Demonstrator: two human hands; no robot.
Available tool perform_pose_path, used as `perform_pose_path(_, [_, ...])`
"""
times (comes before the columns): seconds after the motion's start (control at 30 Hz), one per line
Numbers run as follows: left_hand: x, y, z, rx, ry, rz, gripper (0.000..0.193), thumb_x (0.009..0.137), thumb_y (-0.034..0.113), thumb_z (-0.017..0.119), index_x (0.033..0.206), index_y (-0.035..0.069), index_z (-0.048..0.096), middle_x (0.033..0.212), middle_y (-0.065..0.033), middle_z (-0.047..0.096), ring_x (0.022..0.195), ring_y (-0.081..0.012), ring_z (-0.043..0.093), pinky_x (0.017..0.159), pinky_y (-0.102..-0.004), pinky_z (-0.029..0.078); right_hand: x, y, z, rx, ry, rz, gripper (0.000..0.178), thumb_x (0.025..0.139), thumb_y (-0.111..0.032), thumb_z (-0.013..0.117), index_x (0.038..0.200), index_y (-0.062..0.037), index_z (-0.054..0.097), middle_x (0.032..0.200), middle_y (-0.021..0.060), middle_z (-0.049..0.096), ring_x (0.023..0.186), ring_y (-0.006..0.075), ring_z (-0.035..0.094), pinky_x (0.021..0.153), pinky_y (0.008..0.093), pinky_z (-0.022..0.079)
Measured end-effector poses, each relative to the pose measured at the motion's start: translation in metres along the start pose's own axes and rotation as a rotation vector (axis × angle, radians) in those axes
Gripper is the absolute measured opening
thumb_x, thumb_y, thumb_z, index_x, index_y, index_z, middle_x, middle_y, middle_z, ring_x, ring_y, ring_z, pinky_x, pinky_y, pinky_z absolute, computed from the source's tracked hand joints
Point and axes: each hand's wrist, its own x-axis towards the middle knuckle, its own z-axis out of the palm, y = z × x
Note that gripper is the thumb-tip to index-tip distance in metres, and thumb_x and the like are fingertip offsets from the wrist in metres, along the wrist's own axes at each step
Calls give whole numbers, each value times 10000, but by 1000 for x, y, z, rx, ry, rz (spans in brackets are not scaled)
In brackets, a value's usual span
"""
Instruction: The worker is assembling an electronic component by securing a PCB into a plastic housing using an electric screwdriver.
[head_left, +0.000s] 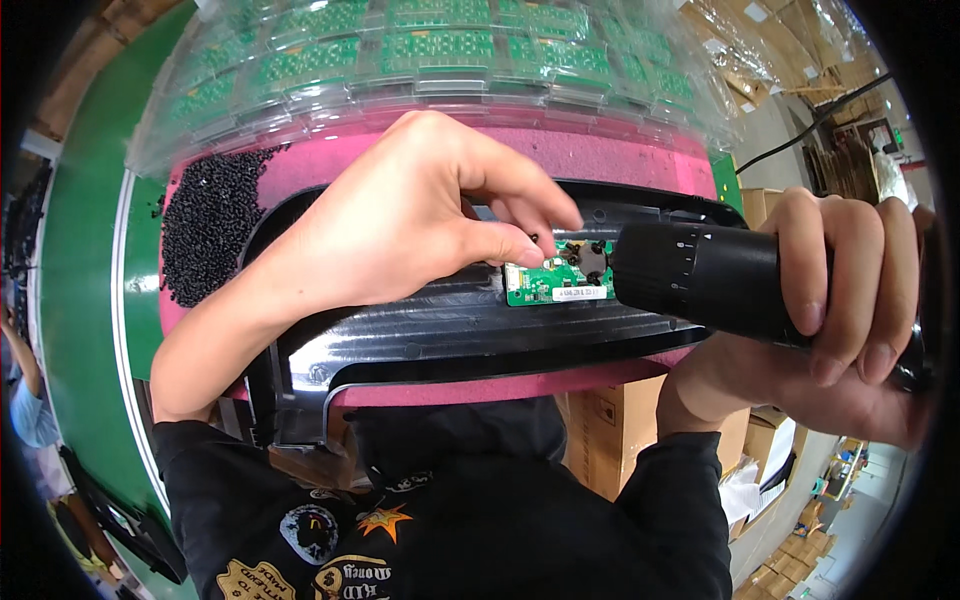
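Observation:
My right hand (850, 290) is wrapped around a thick black electric screwdriver (700, 275) with a marked ring near its nose. Its front end is at the right part of a small green circuit board (545, 285), and the bit is hidden. The board, with a white connector and a white label, lies inside a long glossy black plastic housing (440, 335). Over the board's left end, my left hand (420, 210) is curled with thumb and fingers close together. A tiny dark piece shows at its fingertips, too small to name.
A heap of small black parts, seemingly screws (210, 225), lies on the pink mat (330, 155) at left. Clear plastic trays (430, 85) holding several green boards stand at the back. Cardboard boxes (610, 440) are below the table edge. A black cable (810, 130) hangs at right.

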Motion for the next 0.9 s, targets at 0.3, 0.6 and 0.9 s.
perform_pose_path(0.3, [-2,3,-4,-164,-9,3,286,767,-92,730,1049,-45,711,945,-125,734,862,-166,707,760,-268,569,0,18,14,-4,32,-64,357,749,-373,683,888,-119,475,618,-71,510,460,44,494,548,227,417])
perform_pose_path(0.6, [0,-8,1,-83,-35,102,347,811,-95,672,1148,-11,678,953,-119,732,838,-171,709,735,-280,573,-9,24,5,78,86,-156,400,738,-385,718,926,-126,480,611,-74,524,447,38,497,534,217,414])
perform_pose_path(0.9, [-3,-13,0,383,8,70,407,799,-14,691,1196,56,635,780,-141,687,742,-298,686,689,-355,537,1,34,-12,-196,-63,238,603,773,-617,614,1027,-87,480,638,-31,520,473,82,482,545,258,415])
